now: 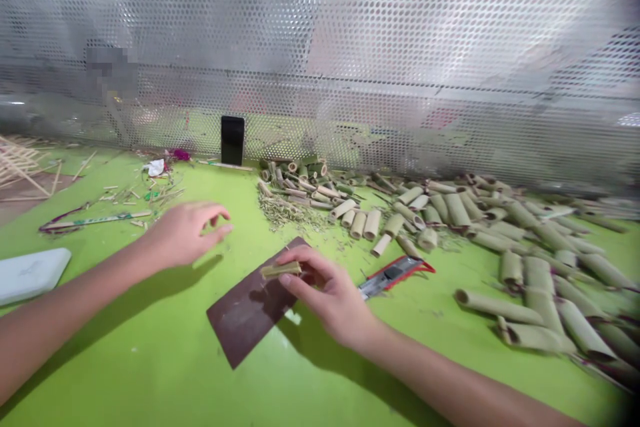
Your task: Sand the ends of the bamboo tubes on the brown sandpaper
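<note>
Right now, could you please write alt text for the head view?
A person's right hand pinches a short bamboo piece over a dark brown sheet on a green table, the open left hand hovering beside it. Cut bamboo tubes lie heaped to the right, before a perforated metal screen.

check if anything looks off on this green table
A loose heap of pale green shavings lies on the green tabletop beside the cut bamboo tubes, looking spilled rather than gathered up.
</note>
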`<state>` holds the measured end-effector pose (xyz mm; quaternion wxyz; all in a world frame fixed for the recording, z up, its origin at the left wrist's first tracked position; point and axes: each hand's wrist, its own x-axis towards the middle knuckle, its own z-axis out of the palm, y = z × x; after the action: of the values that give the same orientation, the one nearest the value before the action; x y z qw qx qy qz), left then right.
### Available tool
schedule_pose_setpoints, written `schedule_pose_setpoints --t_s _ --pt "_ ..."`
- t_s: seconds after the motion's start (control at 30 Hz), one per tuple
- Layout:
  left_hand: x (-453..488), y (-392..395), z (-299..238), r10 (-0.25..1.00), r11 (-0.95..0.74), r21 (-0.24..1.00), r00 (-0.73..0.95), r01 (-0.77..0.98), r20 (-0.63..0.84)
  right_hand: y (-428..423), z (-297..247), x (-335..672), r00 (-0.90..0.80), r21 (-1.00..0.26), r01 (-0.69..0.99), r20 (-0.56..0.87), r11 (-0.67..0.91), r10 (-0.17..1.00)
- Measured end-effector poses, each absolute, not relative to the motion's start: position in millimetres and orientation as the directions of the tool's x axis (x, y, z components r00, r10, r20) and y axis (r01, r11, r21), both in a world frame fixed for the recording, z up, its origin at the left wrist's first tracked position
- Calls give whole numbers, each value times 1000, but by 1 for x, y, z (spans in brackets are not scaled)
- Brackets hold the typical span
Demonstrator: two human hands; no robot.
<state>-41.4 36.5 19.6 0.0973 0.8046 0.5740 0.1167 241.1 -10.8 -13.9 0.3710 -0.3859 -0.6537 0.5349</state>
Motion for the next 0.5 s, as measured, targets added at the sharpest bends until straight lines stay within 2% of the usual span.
schedule_pose_setpoints --t_s 0.07,0.1,0.2,0.33,0.5 --pt "-19 16 22 905 -363 533 425 764 7 -13 -15 241 -440 -974 126 118 191 890" --pt "-10 7 23 883 -379 598 469 707 5 -14 -15 240 -440 -968 131 137 215 887" --pt "5 -11 23 841 -426 663 539 616 40 -15 -17 240 -432 -959 140 165 247 886" --pt "11 -15 14 832 -460 649 549 605 78 -17 -18 238 -467 -948 155 178 278 866" --pt "13 -14 1 716 -675 467 659 571 230 -16 -20 236 -528 -890 193 261 413 808"
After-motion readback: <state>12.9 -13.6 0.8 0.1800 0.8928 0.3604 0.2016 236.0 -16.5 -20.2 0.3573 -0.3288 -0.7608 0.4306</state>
